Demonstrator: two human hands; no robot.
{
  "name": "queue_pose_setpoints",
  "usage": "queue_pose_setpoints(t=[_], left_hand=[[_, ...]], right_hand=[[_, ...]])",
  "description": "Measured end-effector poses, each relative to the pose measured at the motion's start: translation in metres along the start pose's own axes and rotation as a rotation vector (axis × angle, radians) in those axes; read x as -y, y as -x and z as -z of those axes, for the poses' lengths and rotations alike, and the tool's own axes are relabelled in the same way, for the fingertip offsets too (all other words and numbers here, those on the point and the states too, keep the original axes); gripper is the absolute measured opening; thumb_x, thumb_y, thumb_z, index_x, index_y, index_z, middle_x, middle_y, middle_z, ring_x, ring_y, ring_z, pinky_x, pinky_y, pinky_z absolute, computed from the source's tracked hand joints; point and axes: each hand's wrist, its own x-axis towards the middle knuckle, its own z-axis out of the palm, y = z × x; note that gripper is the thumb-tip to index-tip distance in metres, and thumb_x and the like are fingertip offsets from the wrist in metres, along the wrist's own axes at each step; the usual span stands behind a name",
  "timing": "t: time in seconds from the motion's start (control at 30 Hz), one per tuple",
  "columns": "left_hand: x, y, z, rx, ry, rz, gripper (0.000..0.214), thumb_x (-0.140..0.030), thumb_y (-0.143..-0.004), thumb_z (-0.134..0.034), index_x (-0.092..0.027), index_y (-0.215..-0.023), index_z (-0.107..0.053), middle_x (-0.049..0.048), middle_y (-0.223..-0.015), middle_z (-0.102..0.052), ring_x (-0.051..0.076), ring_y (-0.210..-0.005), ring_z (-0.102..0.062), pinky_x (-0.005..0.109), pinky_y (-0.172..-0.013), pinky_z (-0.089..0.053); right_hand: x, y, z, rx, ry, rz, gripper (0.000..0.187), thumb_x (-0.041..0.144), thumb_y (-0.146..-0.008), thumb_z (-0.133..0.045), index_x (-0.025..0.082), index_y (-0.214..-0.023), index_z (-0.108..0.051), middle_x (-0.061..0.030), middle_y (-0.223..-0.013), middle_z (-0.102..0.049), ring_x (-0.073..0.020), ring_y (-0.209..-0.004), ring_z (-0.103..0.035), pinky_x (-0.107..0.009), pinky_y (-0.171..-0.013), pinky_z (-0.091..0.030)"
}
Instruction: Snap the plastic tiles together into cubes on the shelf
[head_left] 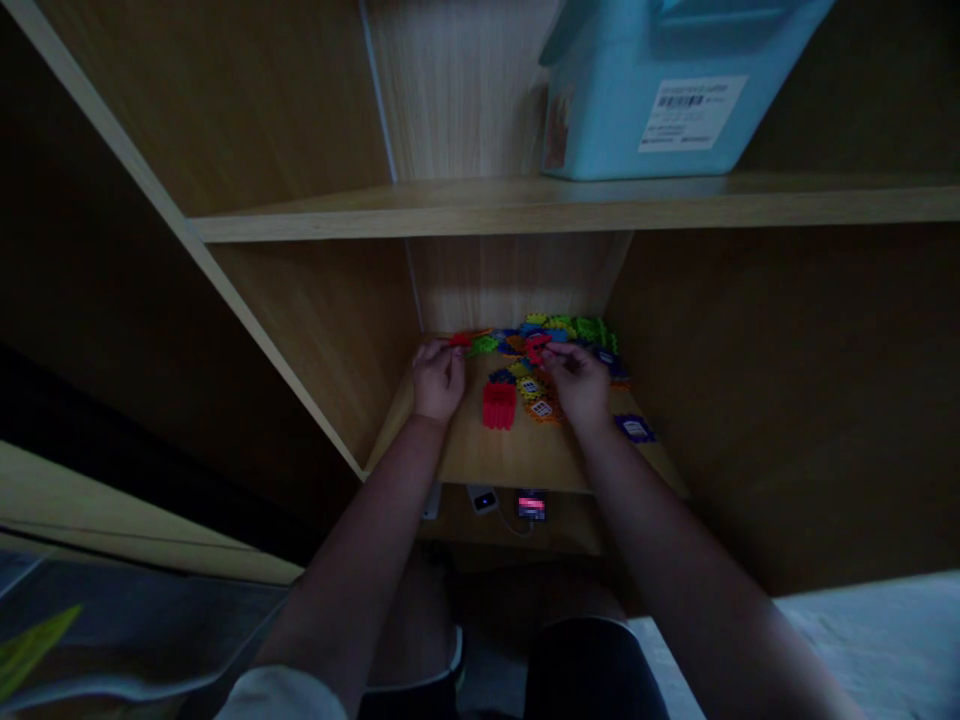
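Both my hands reach into the lower shelf compartment, among colourful plastic building pieces with toothed edges. My left hand [439,380] has its fingers closed at a red piece [460,340] on the left of the pile. Between the fingertips of my right hand [579,385] is a red toothed piece [535,348]. A stack of red pieces [499,406] stands in front, between my hands. Beside it lie an orange piece with a white window pattern [541,409] and a yellow one [529,386]. Green pieces [592,331] are gathered at the back right.
A purple piece [635,428] lies right of my right wrist. Above my hands runs a shelf board [450,212] bearing a light-blue bin [607,110]. Below the compartment's front edge are a lit-screen device [532,505] and a white device [482,499] with a cable.
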Motion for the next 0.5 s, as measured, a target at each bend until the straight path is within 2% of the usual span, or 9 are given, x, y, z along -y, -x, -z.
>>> queue_pose_setpoints(t=[0.13, 0.2, 0.3, 0.5], left_hand=[[0.0, 0.001, 0.001, -0.019, 0.02, -0.003, 0.04, -0.037, -0.109, -0.045, -0.021, -0.103, -0.081, 0.01, -0.103, -0.073, 0.024, -0.098, -0.064, 0.041, -0.088, -0.05], [0.002, 0.002, 0.001, -0.03, 0.027, -0.011, 0.039, -0.036, -0.109, -0.046, -0.021, -0.103, -0.081, 0.0099, -0.102, -0.073, 0.024, -0.097, -0.064, 0.041, -0.088, -0.05], [0.005, 0.002, 0.001, -0.031, 0.032, -0.005, 0.039, -0.036, -0.109, -0.046, -0.02, -0.103, -0.081, 0.0103, -0.102, -0.073, 0.024, -0.098, -0.065, 0.042, -0.09, -0.049], [0.007, 0.001, 0.0, -0.035, 0.021, 0.008, 0.041, -0.037, -0.11, -0.044, -0.022, -0.103, -0.081, 0.0096, -0.099, -0.072, 0.024, -0.095, -0.066, 0.04, -0.088, -0.05]], right_hand=[[-0.009, -0.001, 0.0, -0.095, -0.164, -0.1, 0.041, 0.056, -0.081, -0.076, 0.021, -0.103, -0.072, -0.0057, -0.104, -0.076, -0.0222, -0.087, -0.075, -0.045, -0.079, -0.069], [-0.013, -0.002, 0.0, -0.135, -0.2, -0.161, 0.04, 0.054, -0.08, -0.075, 0.022, -0.103, -0.07, -0.0042, -0.103, -0.074, -0.0216, -0.088, -0.075, -0.045, -0.077, -0.069], [-0.016, -0.003, 0.001, -0.131, -0.191, -0.215, 0.044, 0.051, -0.077, -0.077, 0.023, -0.11, -0.067, -0.0031, -0.1, -0.074, -0.0212, -0.085, -0.075, -0.045, -0.077, -0.069], [-0.023, -0.007, 0.004, -0.047, 0.091, -0.083, 0.055, 0.05, -0.072, -0.082, 0.018, -0.115, -0.073, -0.0114, -0.111, -0.078, -0.028, -0.096, -0.076, -0.049, -0.091, -0.064]])
